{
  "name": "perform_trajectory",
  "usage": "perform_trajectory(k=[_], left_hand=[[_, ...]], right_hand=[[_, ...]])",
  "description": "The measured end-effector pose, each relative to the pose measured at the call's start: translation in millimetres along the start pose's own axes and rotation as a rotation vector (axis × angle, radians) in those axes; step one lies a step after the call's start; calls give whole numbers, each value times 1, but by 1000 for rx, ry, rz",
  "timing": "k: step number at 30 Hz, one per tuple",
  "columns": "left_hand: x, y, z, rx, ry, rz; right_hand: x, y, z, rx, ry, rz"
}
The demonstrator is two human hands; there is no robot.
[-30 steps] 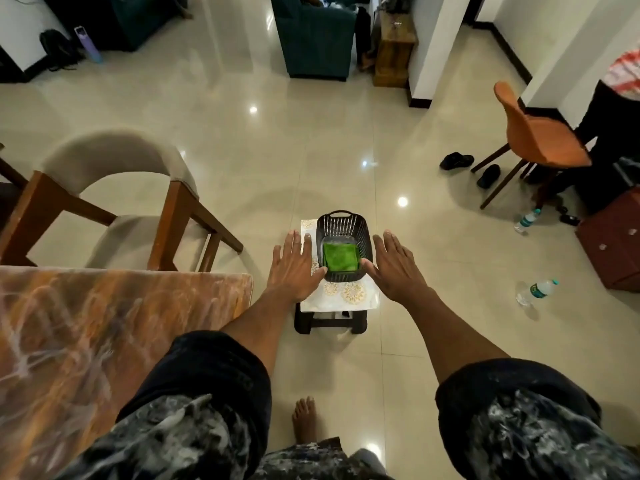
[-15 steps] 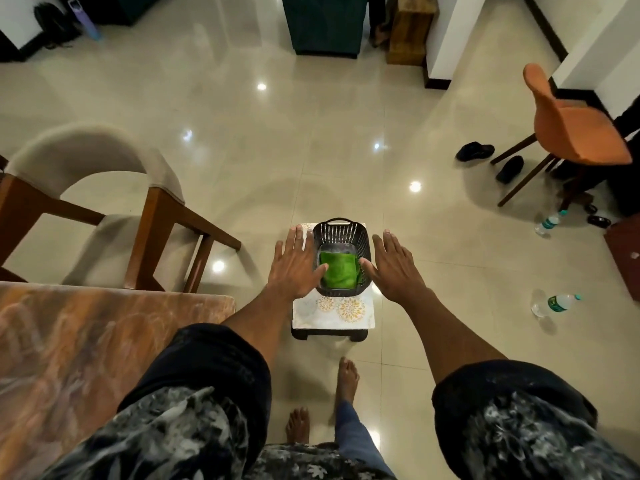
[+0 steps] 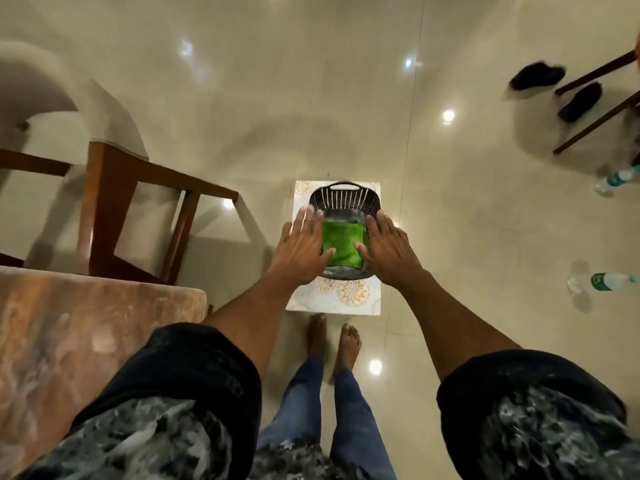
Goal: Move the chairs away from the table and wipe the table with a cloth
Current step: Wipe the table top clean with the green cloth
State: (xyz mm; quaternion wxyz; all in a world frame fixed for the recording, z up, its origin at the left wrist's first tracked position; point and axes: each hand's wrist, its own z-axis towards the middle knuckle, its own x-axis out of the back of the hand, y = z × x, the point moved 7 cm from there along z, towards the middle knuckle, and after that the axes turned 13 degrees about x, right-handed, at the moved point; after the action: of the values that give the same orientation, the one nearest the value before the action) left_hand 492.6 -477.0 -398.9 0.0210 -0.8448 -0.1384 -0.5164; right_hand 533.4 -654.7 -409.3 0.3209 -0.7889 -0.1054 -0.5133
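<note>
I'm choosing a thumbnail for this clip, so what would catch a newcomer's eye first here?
The bright green cloth stands out most, lying in the dark basket on a small patterned stool at centre. The left hand and right hand reach in flat-fingered on either side of it. At left, the marbled table corner sits beside a wooden chair.

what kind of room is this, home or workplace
Most likely a home's dining or living area: glossy cream floor tiles, a marble-patterned dining table beside a wooden chair with a pale cushioned back, and black slippers left on the floor.
</note>
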Motion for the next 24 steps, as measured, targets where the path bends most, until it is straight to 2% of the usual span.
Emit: perform_trajectory(k=[7, 12, 15, 21, 24], left_hand=[[-112, 18, 126, -113, -80, 46], [-176, 14, 202, -118, -115, 104], [-190, 18, 224, -76, -159, 107], [-190, 17, 244, -13, 0, 143], [-185, 15, 238, -4, -15, 75]], right_hand=[[-109, 66, 79, -2, -129, 12], [-161, 92, 134, 26, -149, -8], [-176, 101, 157, 13, -143, -53], [-186, 114, 172, -95, -156, -148], [-188, 112, 170, -104, -168, -158]])
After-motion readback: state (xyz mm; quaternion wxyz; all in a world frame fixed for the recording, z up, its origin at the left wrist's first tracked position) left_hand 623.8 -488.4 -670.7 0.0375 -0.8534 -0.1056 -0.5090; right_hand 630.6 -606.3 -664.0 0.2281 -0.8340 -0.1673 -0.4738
